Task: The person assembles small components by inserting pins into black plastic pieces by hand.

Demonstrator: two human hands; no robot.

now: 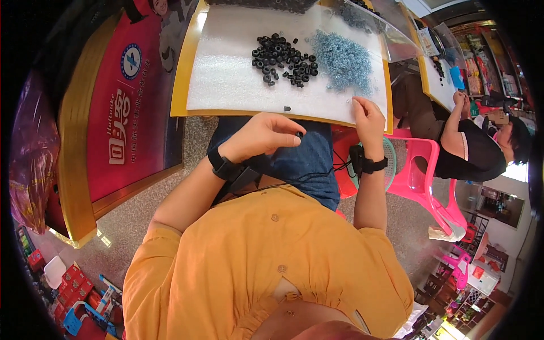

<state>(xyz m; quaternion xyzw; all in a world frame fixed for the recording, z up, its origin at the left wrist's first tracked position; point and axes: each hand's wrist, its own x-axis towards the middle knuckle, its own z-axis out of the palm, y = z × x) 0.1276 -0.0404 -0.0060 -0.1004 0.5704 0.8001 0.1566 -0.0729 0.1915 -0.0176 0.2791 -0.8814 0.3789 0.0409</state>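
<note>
We hold a small black ring point(298, 135) pinched in our left hand point(263, 136), just below the white foam sheet point(226, 73). Our right hand point(367, 116) pinches at the sheet's near edge, beside the bluish washer pile point(343, 59); what it grips, we cannot tell. Better to keep both hands close to the sheet.

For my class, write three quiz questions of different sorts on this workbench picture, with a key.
1. True or false: the left hand pinches a small black ring.
2. Which pile lies nearer the right hand? A black rings B silvery washers
3. Fill in: both piles rest on a white ___.

Key: 1 true; 2 B; 3 sheet
</note>
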